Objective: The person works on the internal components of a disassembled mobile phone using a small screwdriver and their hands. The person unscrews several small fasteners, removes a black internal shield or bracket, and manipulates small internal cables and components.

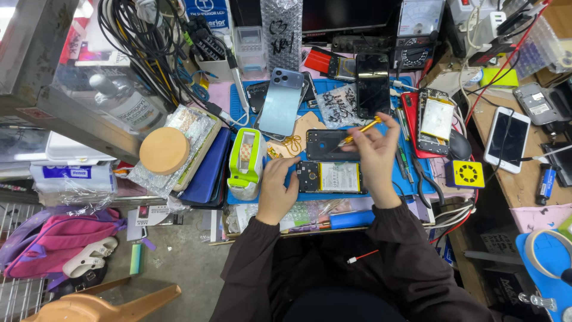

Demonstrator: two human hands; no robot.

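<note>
Opened black phone with exposed white battery [329, 177] is pinned by left hand [277, 189] fingertips at its end (edges only; fragile, light). Thin yellow-handled screwdriver [361, 129] is pinched in right hand [375, 156], above.

Your bench, counted.
You have two opened phones [329, 176] [435, 121], one tape dispenser [246, 163], one cork disc [164, 150], one screwdriver [361, 129].

The opened phone [329, 177] shows a matt black plastic frame and a pale, smooth battery label. The screwdriver [361, 129] has a shiny yellow-gold metal shaft. The work mat [387, 179] looks like matt blue rubber. The tape dispenser [246, 163] is glossy green and white plastic. The round disc [164, 150] looks like matt pale wood. The blue phone back [280, 102] is smooth with a satin sheen. The sleeves [256, 262] are dark matt cloth.
</note>
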